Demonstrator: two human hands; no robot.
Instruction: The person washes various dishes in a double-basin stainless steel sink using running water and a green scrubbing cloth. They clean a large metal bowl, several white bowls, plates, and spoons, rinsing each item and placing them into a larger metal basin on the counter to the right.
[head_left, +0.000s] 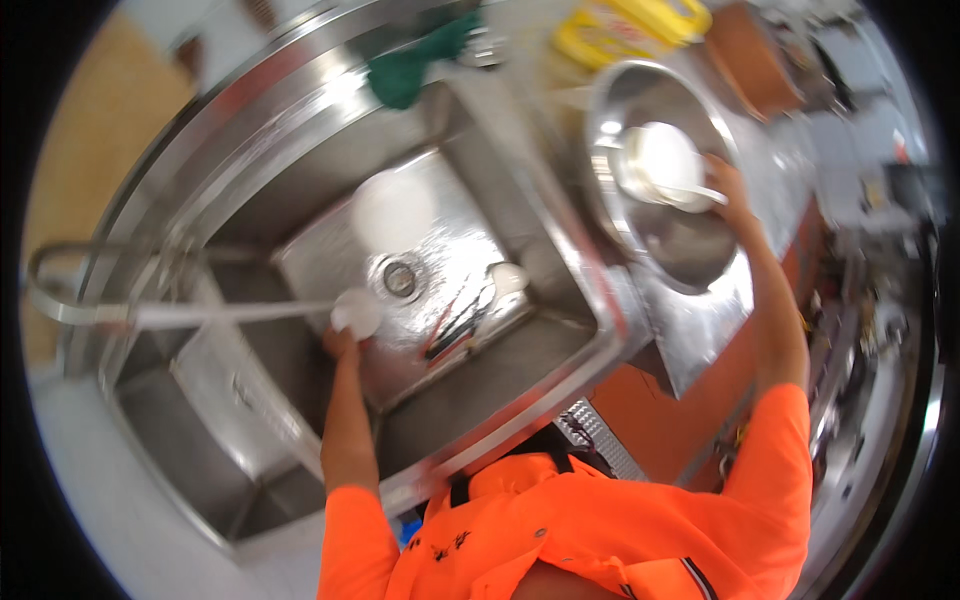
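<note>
My left hand (343, 341) is in the sink (470, 345), its fingers closed on a small white round dish (359, 312). A stream of water from the tap (75, 312) reaches this dish. On the right, my right hand (733, 190) is inside a large steel bowl (688, 262), at a white piece with a handle-like end (700, 194). Blur hides its exact kind. White round dishes (665, 155) lie beside it in the bowl. A larger white round dish (395, 210), a small white dish (508, 278) and several thin utensils (455, 333) lie on the sink floor around the drain (398, 278).
A green cloth (420, 65) hangs over the sink's far edge. Beyond the steel bowl stand a yellow container (632, 28) and a brown box (750, 60). A second basin (215, 400) adjoins at the left. The steel counter (690, 335) ends above a reddish floor (640, 425).
</note>
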